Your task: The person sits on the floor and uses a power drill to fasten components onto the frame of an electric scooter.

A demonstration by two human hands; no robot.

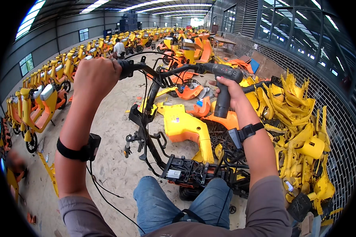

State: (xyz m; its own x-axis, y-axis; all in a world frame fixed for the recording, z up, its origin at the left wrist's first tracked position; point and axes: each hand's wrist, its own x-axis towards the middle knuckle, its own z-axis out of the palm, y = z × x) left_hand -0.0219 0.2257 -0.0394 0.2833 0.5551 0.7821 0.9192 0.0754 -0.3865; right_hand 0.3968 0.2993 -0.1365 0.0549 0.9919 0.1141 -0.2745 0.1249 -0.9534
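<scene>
My left hand [95, 77] is wrapped around the black left grip [125, 68] of a handlebar [167, 73]. In my right hand [234, 94] is a dark grey cordless drill [223, 98], its handle pointing down. The drill's nose points left and meets the right end of the handlebar in view; whether they touch, I cannot tell. Below stands a stripped scooter frame [157, 155] with loose cables and bare electrical parts [178, 170] in front of my knees. A yellow body panel [181, 121] lies beyond the frame.
A heap of yellow panels [294, 146] lies along the brick wall [336, 102] at right. Orange panels [190, 92] litter the floor ahead. Rows of yellow scooters [43, 106] fill the left and back. A person in a white top [119, 48] is among them.
</scene>
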